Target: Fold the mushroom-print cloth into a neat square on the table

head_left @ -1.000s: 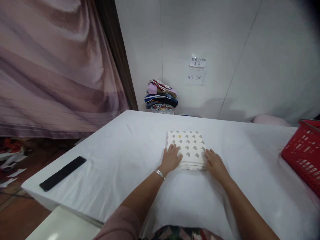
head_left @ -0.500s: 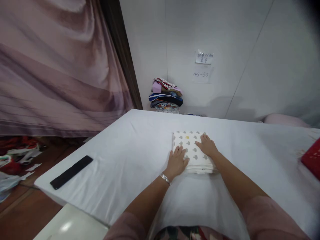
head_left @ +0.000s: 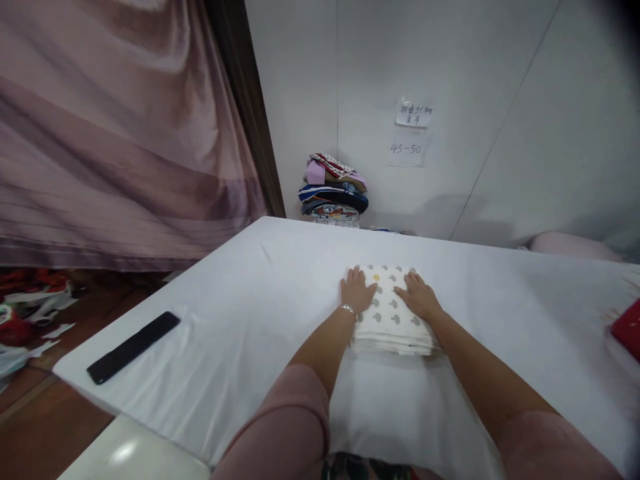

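Observation:
A folded white cloth (head_left: 385,320) with grey tree-like prints and one yellow mark lies on the white-covered table (head_left: 260,300) in front of me. Its layered folds show along the near edge. My left hand (head_left: 358,291) rests on the cloth's left side, fingers pointing away from me, a silver bracelet at the wrist. Flat on the right side lies my right hand (head_left: 419,295), fingers apart. Both palms press on top without gripping.
A long black object (head_left: 134,347) lies near the table's left edge. Folded fabrics (head_left: 334,187) are piled beyond the far edge. Something red (head_left: 627,331) sits at the right. A pink curtain (head_left: 115,133) hangs left, and paper notes (head_left: 414,115) are on the wall.
My left hand has slid forward along the cloth's left side, toward its far corner. My right hand stays nearly where it was. The view has shifted slightly.

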`<action>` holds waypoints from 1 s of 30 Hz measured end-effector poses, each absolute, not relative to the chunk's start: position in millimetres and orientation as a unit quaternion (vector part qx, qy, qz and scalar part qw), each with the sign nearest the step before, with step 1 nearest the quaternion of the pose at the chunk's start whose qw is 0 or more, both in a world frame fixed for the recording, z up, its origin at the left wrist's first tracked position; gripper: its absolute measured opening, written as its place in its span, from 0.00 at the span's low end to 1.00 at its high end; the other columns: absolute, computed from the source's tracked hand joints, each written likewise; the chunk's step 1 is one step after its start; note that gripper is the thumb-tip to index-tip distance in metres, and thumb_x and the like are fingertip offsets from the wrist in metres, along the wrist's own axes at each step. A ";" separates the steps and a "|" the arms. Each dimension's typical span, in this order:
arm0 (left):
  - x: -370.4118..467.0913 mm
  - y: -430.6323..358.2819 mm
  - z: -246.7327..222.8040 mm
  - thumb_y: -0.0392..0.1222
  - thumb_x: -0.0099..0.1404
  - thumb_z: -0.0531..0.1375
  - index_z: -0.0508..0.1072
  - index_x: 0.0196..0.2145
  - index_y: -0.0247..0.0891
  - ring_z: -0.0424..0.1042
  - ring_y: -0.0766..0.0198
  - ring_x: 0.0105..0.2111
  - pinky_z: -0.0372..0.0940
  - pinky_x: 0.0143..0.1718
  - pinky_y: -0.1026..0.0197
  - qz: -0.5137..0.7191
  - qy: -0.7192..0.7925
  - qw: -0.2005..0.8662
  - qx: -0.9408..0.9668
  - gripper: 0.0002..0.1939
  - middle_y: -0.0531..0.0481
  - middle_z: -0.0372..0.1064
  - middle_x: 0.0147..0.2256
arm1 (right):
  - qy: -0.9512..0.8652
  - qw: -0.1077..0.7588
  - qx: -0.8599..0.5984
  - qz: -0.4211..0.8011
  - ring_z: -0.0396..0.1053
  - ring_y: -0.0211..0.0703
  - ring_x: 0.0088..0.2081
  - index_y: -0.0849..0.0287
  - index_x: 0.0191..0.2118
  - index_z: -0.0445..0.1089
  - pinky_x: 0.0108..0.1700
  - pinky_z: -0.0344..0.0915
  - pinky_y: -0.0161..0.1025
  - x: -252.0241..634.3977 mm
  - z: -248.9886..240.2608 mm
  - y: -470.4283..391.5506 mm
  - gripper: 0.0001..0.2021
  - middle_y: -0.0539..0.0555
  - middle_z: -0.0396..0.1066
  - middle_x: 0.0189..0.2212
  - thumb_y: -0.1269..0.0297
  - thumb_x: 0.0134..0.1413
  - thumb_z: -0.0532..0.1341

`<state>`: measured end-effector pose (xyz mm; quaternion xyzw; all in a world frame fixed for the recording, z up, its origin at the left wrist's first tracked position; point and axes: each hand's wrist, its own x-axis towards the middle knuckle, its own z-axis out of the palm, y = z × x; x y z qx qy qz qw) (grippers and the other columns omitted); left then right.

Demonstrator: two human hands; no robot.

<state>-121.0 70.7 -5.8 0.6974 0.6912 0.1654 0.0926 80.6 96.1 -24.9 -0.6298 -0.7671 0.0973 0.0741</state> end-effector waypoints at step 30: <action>-127.0 62.1 -8.7 0.55 0.65 0.47 0.53 0.61 0.35 0.40 0.52 0.64 0.48 0.60 0.51 0.200 0.708 0.150 0.660 0.32 0.43 0.38 0.66 | -0.766 0.121 -0.601 0.193 0.36 0.49 0.66 0.63 0.63 0.53 0.64 0.42 0.46 96.8 -17.9 87.5 0.32 0.59 0.43 0.66 0.50 0.57 0.50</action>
